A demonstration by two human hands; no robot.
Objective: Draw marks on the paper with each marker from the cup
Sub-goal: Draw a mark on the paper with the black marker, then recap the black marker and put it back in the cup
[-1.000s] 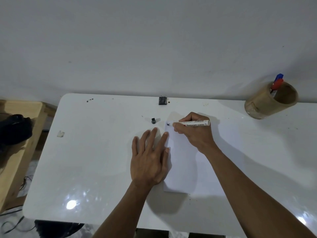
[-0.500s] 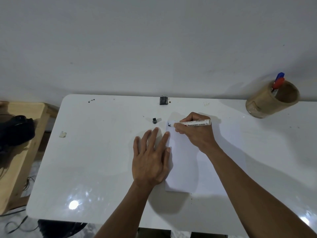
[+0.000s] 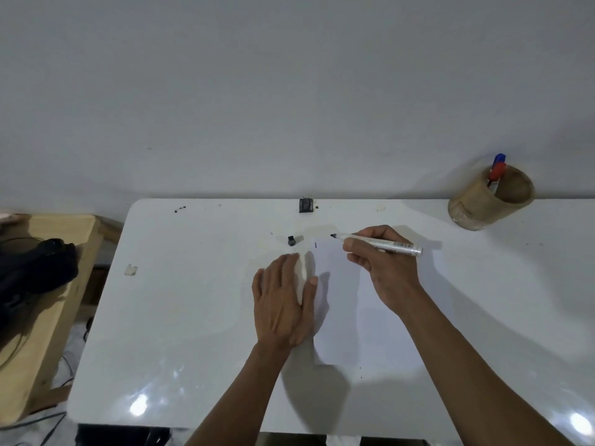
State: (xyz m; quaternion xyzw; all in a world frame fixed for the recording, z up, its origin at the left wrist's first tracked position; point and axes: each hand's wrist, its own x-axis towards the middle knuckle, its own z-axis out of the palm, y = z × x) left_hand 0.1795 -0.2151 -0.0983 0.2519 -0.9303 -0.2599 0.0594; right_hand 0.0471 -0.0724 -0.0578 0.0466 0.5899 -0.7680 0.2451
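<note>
A white sheet of paper (image 3: 351,304) lies on the white table (image 3: 193,300), with a short black mark (image 3: 316,244) near its far left corner. My left hand (image 3: 283,304) rests flat, fingers together, on the paper's left edge. My right hand (image 3: 383,265) grips a white marker (image 3: 376,243) with its black tip lifted and pointing left, to the right of the mark. Its black cap (image 3: 292,240) sits on the table just beyond my left hand. A bamboo cup (image 3: 486,201) at the far right holds a red marker (image 3: 497,172) and a blue marker (image 3: 500,158).
A small black object (image 3: 306,205) lies at the table's far edge by the wall. A bit of white scrap (image 3: 131,269) lies on the left side of the table. A wooden bench (image 3: 42,300) with a dark bag (image 3: 32,275) stands to the left.
My right hand has lifted the marker off the paper and shifted right, uncovering the black mark. My left hand stays flat on the paper's edge.
</note>
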